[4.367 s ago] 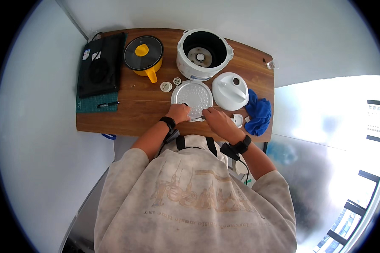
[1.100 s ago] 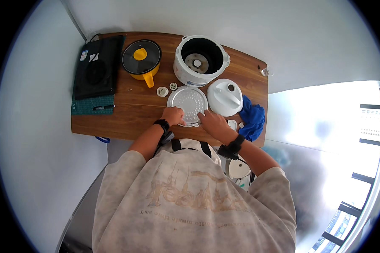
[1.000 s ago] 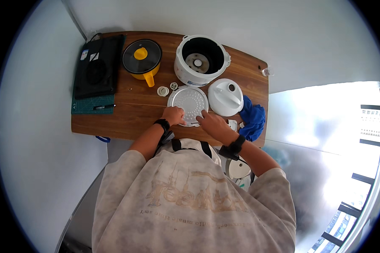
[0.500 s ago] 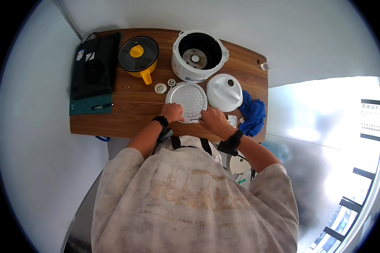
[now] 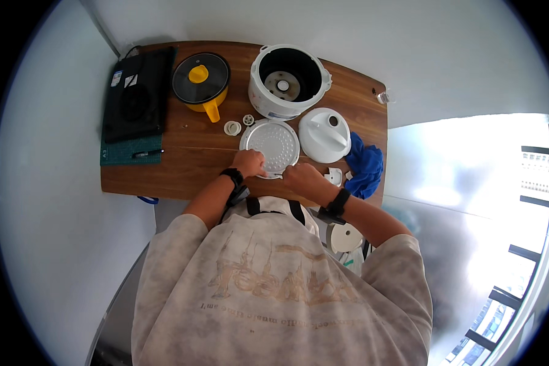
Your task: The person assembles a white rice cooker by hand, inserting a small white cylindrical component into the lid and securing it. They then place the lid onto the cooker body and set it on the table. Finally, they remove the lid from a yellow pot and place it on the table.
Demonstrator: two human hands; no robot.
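A round, pale inner lid plate [image 5: 273, 143] with a dimpled middle lies flat on the table in front of me. My left hand [image 5: 249, 163] is closed on its near left rim, thumb toward the edge. Closed at the near right rim is my right hand [image 5: 305, 182]; a thin dark thing seems to show by its fingertips, too small to name. Behind the plate stands a white rice cooker body [image 5: 268, 99], its dark inside showing. The cooker's white outer lid [image 5: 324, 135] lies right of the plate.
A blue cloth [image 5: 365, 166] and a small white plastic part [image 5: 333, 176] lie to the right. Two small round white parts, a cap [image 5: 232, 128] and a vent piece [image 5: 248, 119], sit left of the plate. Farther left are a yellow pot [image 5: 216, 100], a black appliance [image 5: 137, 94] and a green mat [image 5: 119, 155].
My right hand has shifted slightly left and nearer along the plate's near rim, uncovering more of the small white part. My left hand stays in place on the rim.
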